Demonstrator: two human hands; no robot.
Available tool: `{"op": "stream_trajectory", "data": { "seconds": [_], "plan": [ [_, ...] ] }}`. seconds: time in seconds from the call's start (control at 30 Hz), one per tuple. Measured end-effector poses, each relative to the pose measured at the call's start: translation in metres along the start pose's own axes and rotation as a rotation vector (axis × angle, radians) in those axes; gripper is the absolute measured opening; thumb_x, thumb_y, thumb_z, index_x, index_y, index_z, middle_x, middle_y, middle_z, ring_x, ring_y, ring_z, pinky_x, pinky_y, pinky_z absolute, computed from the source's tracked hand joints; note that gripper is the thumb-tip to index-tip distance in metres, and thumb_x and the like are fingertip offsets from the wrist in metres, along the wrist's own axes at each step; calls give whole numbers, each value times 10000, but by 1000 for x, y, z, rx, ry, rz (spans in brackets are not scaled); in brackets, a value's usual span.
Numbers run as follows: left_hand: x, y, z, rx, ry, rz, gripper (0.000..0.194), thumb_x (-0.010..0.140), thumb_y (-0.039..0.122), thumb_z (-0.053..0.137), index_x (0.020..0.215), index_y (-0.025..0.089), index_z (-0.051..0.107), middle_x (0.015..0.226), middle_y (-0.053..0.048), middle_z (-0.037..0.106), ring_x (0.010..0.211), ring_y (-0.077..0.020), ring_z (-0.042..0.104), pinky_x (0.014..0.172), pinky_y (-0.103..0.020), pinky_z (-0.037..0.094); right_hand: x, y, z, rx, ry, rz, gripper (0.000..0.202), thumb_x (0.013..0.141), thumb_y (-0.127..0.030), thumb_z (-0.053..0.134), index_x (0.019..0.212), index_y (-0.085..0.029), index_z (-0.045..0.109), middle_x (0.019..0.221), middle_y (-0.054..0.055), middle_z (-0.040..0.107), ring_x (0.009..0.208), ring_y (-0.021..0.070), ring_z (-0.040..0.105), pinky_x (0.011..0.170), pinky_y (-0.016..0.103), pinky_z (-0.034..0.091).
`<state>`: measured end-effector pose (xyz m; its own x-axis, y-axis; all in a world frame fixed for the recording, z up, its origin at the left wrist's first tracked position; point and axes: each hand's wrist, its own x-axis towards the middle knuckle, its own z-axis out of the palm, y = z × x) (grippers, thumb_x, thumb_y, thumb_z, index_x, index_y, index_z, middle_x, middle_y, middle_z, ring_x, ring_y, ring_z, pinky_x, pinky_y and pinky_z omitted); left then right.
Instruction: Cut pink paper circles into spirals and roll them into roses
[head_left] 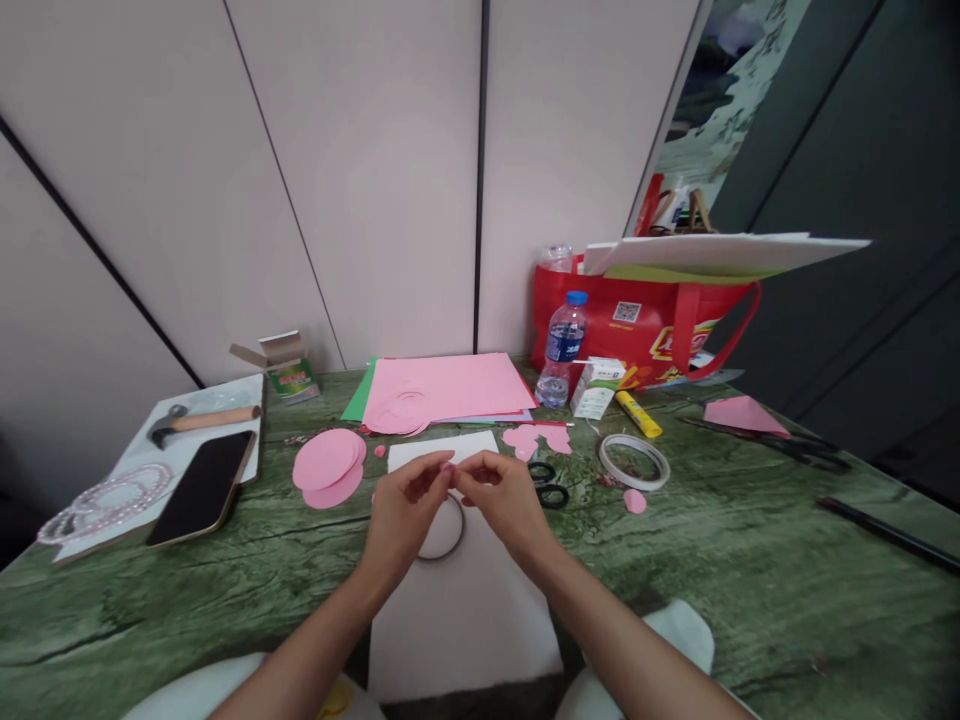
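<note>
My left hand (pixel 409 505) and my right hand (pixel 504 500) meet over a white sheet (pixel 465 630). Both are closed in a pinch on one small pink piece (pixel 448 472), mostly hidden by the fingertips. Below them a thin dark ring (pixel 442 552) lies on the sheet. Black-handled scissors (pixel 553 494) rest just right of my right hand, their blades partly hidden. To the left is a stack of pink paper circles (pixel 328 465). Pink scalloped cutouts (pixel 536 440) lie beyond the right hand.
Pink sheets (pixel 457 385) lie at the back, near a bottle (pixel 562 350), a small carton (pixel 598 388) and a red bag (pixel 645 320). A tape roll (pixel 634 461) and glue stick (pixel 638 414) are right. A phone (pixel 202 488) and hammer (pixel 202 420) are left.
</note>
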<state>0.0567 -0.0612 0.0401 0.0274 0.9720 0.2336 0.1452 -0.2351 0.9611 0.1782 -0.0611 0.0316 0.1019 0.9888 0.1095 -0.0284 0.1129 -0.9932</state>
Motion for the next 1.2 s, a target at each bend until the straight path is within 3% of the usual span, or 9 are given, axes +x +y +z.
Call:
{"op": "stream_trajectory", "data": {
  "seconds": [0.2, 0.37, 0.47, 0.53, 0.6, 0.73, 0.93, 1.2],
  "plan": [
    [0, 4, -2, -22, -2, -57, 229, 676, 249, 661, 871, 141, 712, 725, -43, 713, 526, -127, 610, 548, -259, 533, 1, 3, 1, -9, 5, 14, 100, 623, -247, 624, 588, -154, 623, 599, 11, 605, 564, 134, 557, 483, 232, 486],
    [4, -1, -4, 5, 8, -16, 203, 662, 232, 666, 836, 143, 722, 686, -40, 713, 527, -132, 615, 533, -252, 536, 8, 6, -6, -122, -91, -64, 106, 670, -258, 617, 652, -157, 644, 631, 29, 645, 584, 151, 589, 499, 244, 489],
    [8, -6, -7, 32, 12, 7, 216, 678, 252, 659, 859, 150, 716, 684, -40, 710, 558, -151, 637, 545, -267, 547, 13, 7, -19, -412, -167, -119, 110, 704, -152, 573, 760, -174, 665, 759, 30, 664, 618, 141, 605, 570, 255, 485],
    [10, -10, -10, 89, 18, 61, 213, 698, 254, 642, 873, 155, 711, 688, -41, 705, 584, -161, 648, 557, -275, 548, 14, 7, -28, -653, -218, -131, 211, 653, -46, 580, 756, -199, 683, 749, 19, 646, 660, 153, 602, 642, 277, 465],
    [13, -16, -12, 183, 18, 145, 196, 713, 236, 621, 874, 166, 709, 727, -45, 704, 608, -160, 650, 568, -274, 543, 13, 5, -33, -839, -352, -123, 293, 586, -19, 647, 779, -233, 699, 791, 20, 619, 719, 176, 598, 672, 288, 445],
    [18, -31, -14, 342, -6, 239, 198, 734, 195, 577, 882, 171, 705, 778, -58, 689, 621, -155, 642, 553, -262, 525, 6, 3, -30, -1025, -659, -136, 402, 550, -149, 778, 915, -292, 685, 998, 40, 542, 825, 197, 584, 727, 298, 438],
    [24, -47, -11, 366, -18, 268, 216, 727, 147, 572, 877, 211, 713, 781, -46, 681, 668, -154, 617, 631, -278, 501, 2, 2, -23, -929, -696, -226, 167, 645, -99, 719, 750, -226, 694, 1062, 38, 497, 915, 189, 574, 787, 281, 442],
    [31, -47, -13, 195, 126, 131, 239, 735, 287, 587, 905, 167, 705, 806, -69, 710, 599, -156, 629, 532, -255, 512, -6, -5, -17, -590, -669, -432, 78, 777, -155, 625, 832, -208, 642, 1166, 59, 416, 1042, 172, 518, 899, 318, 428]
  ]
}}
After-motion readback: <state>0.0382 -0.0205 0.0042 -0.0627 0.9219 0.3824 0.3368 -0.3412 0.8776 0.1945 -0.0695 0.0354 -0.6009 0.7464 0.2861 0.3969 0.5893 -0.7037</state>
